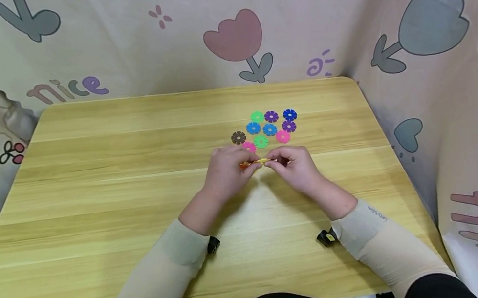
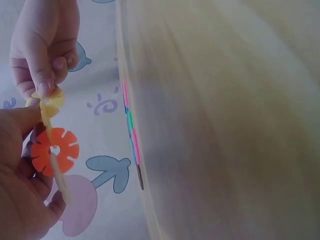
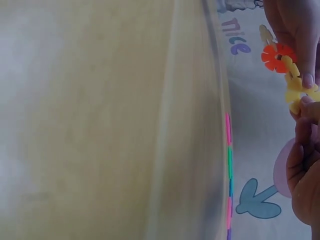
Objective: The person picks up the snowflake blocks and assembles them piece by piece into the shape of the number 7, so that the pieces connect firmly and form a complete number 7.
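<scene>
Close together above the wooden table, both hands hold a short chain of slotted plastic discs. My left hand [image 1: 227, 171] grips the chain between thumb and fingers. In the left wrist view it includes an orange disc [image 2: 69, 142] seen face-on and a pale disc [image 2: 61, 181] seen edge-on. A yellow disc [image 2: 57, 95] sits at the chain's other end, pinched between the thumb and finger of my right hand [image 1: 296, 167]. Another yellow disc [image 3: 291, 67], turned edgewise in the right wrist view, links it with the orange one. Fingers partly cover the chain.
Just beyond the hands, loose slotted discs lie flat: a brown one [image 1: 238, 137], pink [image 1: 283, 136], green [image 1: 257, 117], light blue [image 1: 270, 129], purple [image 1: 289, 126] and dark blue [image 1: 290, 114]. A printed curtain [image 1: 129, 43] hangs behind the table [image 1: 92, 185] and along its sides.
</scene>
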{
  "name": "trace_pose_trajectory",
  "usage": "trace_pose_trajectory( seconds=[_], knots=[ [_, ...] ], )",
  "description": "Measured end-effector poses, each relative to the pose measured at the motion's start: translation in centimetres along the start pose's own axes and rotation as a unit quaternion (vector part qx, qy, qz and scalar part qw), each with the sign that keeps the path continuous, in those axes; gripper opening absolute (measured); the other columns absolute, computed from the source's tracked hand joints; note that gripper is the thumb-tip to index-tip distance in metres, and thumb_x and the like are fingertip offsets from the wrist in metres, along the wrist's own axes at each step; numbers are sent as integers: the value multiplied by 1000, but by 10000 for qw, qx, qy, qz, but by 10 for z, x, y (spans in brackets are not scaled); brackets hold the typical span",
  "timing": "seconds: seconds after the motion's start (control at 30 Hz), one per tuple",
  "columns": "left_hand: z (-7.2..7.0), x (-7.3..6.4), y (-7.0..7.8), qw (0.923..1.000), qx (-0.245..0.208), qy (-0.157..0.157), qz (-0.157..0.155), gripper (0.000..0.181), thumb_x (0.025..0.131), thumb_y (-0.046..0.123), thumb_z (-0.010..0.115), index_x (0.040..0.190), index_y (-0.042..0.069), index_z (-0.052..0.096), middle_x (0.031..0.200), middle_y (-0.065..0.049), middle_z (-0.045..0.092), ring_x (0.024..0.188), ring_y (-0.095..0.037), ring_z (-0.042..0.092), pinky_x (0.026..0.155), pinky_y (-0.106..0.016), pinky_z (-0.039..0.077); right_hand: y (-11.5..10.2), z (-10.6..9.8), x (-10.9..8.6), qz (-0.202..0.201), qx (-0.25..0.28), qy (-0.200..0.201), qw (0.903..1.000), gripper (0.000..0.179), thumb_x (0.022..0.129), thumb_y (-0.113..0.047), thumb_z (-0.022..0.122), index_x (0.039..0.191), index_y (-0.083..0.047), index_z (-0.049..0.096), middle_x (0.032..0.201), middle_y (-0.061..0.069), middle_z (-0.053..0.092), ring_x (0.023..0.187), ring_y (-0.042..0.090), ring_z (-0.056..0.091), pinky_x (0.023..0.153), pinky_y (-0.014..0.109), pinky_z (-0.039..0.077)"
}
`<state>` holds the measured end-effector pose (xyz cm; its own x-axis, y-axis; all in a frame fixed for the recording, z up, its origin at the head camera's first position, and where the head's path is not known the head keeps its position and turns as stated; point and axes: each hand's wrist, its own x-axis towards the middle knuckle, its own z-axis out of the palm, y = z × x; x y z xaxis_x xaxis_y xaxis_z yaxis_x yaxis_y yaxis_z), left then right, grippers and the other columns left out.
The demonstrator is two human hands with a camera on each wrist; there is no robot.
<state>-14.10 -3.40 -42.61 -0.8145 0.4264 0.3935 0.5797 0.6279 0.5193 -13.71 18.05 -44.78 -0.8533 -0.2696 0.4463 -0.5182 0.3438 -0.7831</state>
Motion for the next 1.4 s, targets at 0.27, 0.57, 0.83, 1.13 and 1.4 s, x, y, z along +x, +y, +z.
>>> trace_pose_trajectory(
  seconds=[0.27,0.57,0.83,1.13,1.4],
  knots=[
    [1,0,0,10000,23,40,-36,5,94,18,83,95,13,82,90,1,75,88,-22,68,83,-45,45,0,2,2,-76,-90,-98,9999,10,88,9,81,94,3,77,80,10,75,63,14,56,57,20,46],
    [1,0,0,9996,-8,-157,-250,7,97,20,80,95,14,81,98,1,78,96,-22,70,85,-43,44,1,3,3,-2,-226,-217,9995,14,85,9,83,95,2,77,79,9,74,63,14,59,58,21,50],
    [-3,-2,-4,9981,195,-213,-544,7,99,19,77,96,15,81,99,1,77,93,-22,71,85,-46,47,11,-13,7,514,-691,-463,9952,20,86,-2,88,101,3,76,93,12,77,69,18,62,63,23,53],
    [-4,-5,-7,9970,200,-207,-723,6,98,19,79,95,15,81,96,1,75,89,-21,68,82,-45,45,24,-28,17,1338,-1442,-427,9795,27,94,-13,83,112,5,75,97,13,74,78,24,67,71,34,56],
    [-3,-6,-8,9962,255,-291,-785,6,98,19,79,96,15,81,97,1,75,90,-22,69,81,-45,45,34,-34,26,1908,-1900,-596,9612,39,98,-19,80,127,5,70,108,15,71,89,28,66,79,42,57]
  ],
)
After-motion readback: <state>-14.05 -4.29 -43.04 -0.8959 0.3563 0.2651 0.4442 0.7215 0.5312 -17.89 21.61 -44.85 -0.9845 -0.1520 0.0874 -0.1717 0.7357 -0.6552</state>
